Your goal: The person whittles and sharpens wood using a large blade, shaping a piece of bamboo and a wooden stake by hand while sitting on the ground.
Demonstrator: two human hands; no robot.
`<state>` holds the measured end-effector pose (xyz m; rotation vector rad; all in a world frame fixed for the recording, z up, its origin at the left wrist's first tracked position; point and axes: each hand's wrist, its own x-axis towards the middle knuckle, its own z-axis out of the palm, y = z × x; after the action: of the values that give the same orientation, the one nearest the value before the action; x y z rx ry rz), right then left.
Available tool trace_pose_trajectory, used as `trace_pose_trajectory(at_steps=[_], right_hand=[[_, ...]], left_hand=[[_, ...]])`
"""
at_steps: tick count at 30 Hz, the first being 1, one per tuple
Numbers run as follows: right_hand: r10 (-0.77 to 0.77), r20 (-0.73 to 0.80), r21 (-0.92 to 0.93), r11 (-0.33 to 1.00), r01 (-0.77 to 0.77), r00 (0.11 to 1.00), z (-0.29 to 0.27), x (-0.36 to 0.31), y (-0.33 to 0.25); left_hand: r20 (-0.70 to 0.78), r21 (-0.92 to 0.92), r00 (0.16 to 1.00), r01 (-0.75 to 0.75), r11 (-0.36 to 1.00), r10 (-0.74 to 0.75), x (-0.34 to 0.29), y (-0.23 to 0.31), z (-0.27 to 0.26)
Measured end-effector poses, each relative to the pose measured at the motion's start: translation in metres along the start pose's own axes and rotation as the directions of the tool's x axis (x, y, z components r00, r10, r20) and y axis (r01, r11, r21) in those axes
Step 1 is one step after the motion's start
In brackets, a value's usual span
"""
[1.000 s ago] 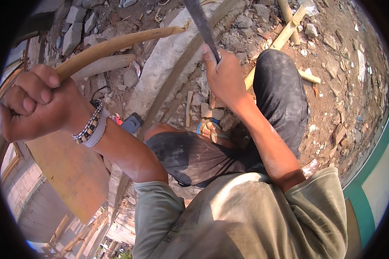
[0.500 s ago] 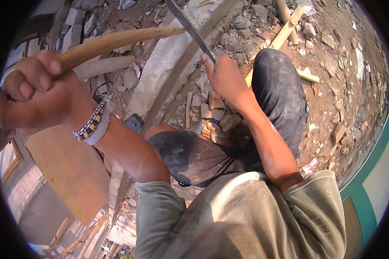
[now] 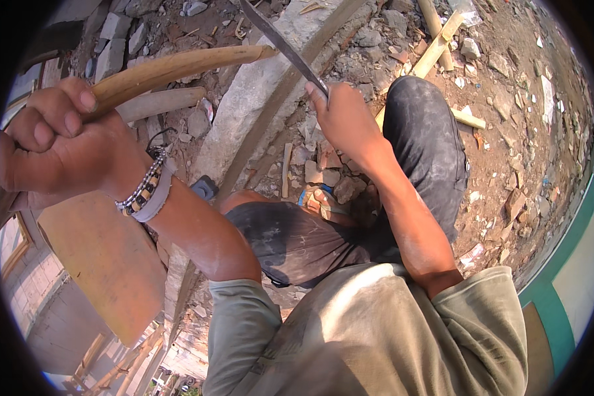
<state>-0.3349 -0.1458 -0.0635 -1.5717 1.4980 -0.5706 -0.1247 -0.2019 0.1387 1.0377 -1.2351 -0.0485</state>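
Note:
My left hand (image 3: 63, 142) is wrapped round a wooden pole (image 3: 171, 71), which slants out to the right and ends in a whittled tip. In my right hand (image 3: 350, 122) is a machete (image 3: 284, 45), its handle hidden inside my closed fingers. The dark blade points up and to the left, passing right by the pole's tip; whether it touches the wood I cannot tell. Beneath both lies a long pale concrete beam (image 3: 234, 125). A bead bracelet and a light band circle my left wrist.
Another wooden piece (image 3: 158, 104) rests below the pole. Crossed split wooden strips (image 3: 437, 46) lie beyond my right knee. Broken bricks and stones (image 3: 508, 132) cover the ground. A brownish board (image 3: 105, 257) stands at lower left, a green-edged wall (image 3: 558, 277) at right.
The machete has shifted slightly up and to the left, its blade tilting a little more leftward. The pole's tip has moved slightly left and down; both grips remain.

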Motion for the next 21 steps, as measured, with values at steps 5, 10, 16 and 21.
trace_pose_trajectory(at_steps=[5, 10, 16, 21], right_hand=[[-0.043, -0.091, 0.228, 0.972, 0.063, 0.995, -0.052, -0.007, -0.061], [-0.028, -0.186, 0.179, 0.982, 0.062, 0.982, -0.010, -0.017, -0.030], [0.031, 0.033, 0.080, 0.996, -0.034, 0.999, -0.020, -0.004, -0.032], [-0.135, -0.163, 0.193, 0.967, 0.165, 0.977, -0.030, -0.012, -0.062]], left_hand=[[-0.004, -0.105, 1.000, -0.010, 0.994, 0.010, -0.001, -0.002, 0.000], [-0.033, -0.084, 0.999, -0.030, 0.996, 0.027, -0.002, 0.003, 0.006], [-0.044, -0.089, 0.998, 0.028, 0.996, -0.032, -0.008, 0.005, -0.001], [-0.067, -0.094, 0.996, -0.061, 0.994, 0.054, -0.006, 0.000, -0.002]])
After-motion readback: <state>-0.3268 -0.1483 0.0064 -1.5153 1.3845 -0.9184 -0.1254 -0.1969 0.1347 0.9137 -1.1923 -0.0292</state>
